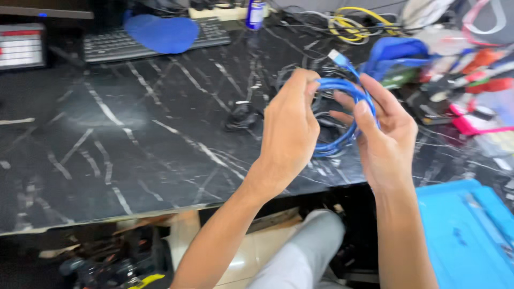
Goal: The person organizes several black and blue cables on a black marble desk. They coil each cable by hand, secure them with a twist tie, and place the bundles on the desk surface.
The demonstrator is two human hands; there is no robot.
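L hand [289,126] & R hand [386,134] both clamped on coiled blue plastic cable [342,140]; silver plug [335,55] sticks out at 12 o'clock, over black marble table [134,139].

a cluttered electronics repair bench or small workshop. the black marble-patterned worktop [134,139] carries a keyboard [107,45] at its far edge, tangled yellow and black wires [350,21] to the right of the keyboard, loose tools and small parts [471,80] farther right, and a blue work mat [466,235] at the near right corner.
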